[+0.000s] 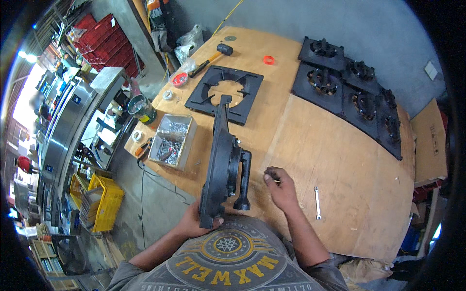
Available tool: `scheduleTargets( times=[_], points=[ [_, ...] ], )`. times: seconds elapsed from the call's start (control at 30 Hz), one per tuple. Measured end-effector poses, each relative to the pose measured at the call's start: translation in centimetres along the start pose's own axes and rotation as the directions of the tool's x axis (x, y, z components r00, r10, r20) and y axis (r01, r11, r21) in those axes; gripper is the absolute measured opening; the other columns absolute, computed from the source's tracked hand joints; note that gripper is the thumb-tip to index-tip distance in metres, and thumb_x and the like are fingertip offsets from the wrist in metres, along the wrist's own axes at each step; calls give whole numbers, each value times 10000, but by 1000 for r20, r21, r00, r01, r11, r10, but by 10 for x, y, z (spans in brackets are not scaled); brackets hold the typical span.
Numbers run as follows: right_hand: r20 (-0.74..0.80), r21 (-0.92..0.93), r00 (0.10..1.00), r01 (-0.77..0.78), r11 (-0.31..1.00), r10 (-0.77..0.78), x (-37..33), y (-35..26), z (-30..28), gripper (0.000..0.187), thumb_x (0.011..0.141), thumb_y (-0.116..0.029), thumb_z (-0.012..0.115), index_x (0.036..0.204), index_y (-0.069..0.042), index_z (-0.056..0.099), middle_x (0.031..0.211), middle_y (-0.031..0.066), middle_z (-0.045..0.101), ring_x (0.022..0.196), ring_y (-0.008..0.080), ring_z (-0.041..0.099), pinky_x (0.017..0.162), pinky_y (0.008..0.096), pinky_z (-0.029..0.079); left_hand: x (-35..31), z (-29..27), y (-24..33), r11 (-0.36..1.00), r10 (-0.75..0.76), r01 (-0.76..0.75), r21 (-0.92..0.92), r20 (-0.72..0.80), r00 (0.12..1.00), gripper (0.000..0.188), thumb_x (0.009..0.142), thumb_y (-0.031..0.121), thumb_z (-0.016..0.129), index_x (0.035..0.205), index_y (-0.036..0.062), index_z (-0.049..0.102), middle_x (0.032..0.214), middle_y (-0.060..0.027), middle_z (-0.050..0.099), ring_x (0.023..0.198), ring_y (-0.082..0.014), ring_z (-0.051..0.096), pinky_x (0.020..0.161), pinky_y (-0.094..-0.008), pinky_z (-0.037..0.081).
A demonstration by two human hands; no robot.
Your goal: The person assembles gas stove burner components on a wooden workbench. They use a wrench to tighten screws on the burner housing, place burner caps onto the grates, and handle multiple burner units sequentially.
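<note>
Close to my body, a black cast-iron burner plate (217, 160) stands up on edge. A round burner with a curved pipe (244, 179) is fixed to its right side. My left hand (193, 222) grips the plate's lower end; some fingers are hidden behind it. Just right of the burner, my right hand (281, 189) hovers over the wooden table with thumb and fingers curled together. Whatever it pinches is too small to make out. Farther right lies a silver wrench (317, 202). Beyond the held plate, a square black grate (225, 92) with a round opening lies flat.
Left on the table (276, 140) are a divided box of screws (172, 143), pliers (143, 148), a red-rimmed bowl (179, 79) and a mallet (211, 59). An orange ring (268, 60) lies at the back. Several finished-looking burner plates (349, 87) line the far right. A cardboard box (431, 140) stands beside them.
</note>
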State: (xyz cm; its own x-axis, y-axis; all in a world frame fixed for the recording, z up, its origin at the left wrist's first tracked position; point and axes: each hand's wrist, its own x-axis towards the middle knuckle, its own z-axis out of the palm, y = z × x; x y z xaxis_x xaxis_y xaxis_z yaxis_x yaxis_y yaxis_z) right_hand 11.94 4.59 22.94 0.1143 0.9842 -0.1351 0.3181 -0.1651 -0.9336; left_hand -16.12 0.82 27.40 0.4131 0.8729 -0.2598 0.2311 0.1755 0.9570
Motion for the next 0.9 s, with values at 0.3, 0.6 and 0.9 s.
scheduleTargets(
  times=[0.3,0.6,0.9],
  points=[
    [63,464,994,48,884,-87,93,20,49,323,929,-227,654,1179,-27,614,1149,113,649,1044,190,616,924,326,482,30,-63,8,956,-3,-152,252,525,851,874,703,281,870,1391,-22,424,1371,-177,517,1266,-266,500,1077,-404,376],
    [-8,483,1000,23,875,-21,97,-8,78,227,940,-122,614,1126,6,635,987,40,658,906,123,582,847,273,461,118,-90,28,977,-61,97,-190,189,980,1023,804,547,698,1502,-34,228,1444,-181,451,1306,-290,476,1093,-438,367],
    [-39,521,999,8,853,15,102,3,85,239,915,-164,653,1076,12,674,919,106,713,842,176,661,799,309,511,147,-50,53,914,-62,115,-388,146,987,820,785,511,659,1389,9,420,1255,-148,585,1078,-245,620,922,-380,519]
  ],
)
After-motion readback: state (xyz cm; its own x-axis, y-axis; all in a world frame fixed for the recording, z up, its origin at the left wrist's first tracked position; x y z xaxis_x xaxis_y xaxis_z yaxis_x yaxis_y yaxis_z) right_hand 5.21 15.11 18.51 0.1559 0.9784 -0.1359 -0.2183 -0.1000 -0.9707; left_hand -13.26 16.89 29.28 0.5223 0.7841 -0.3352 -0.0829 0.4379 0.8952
